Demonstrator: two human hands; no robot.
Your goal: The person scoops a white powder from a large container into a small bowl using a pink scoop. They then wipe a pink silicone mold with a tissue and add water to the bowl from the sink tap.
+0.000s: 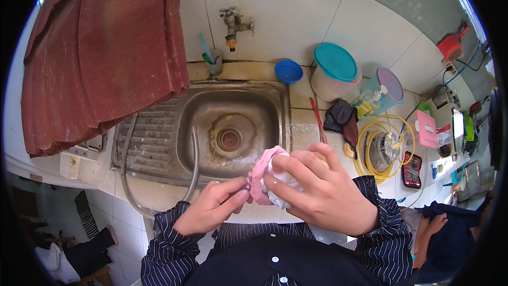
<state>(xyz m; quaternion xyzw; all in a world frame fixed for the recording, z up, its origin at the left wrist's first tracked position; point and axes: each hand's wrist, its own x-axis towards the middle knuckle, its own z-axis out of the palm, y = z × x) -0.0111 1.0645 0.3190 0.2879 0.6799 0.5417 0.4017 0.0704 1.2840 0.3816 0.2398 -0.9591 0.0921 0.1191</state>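
My right hand (323,190) grips a crumpled pink and white cloth (263,172) over the front edge of a steel sink (264,98). My left hand (214,206) pinches the cloth's left side with fingertips. Both forearms wear dark striped sleeves. The sink basin has a stained drain (229,139) and is otherwise bare.
A tap (234,25) juts from the tiled wall above the sink. A grey hose (194,164) loops over the draining board. A red curtain (100,47) hangs at left. At right sit a blue bowl (289,71), teal-lidded tub (334,71), red-handled tool (317,120), coiled yellow hose (365,151).
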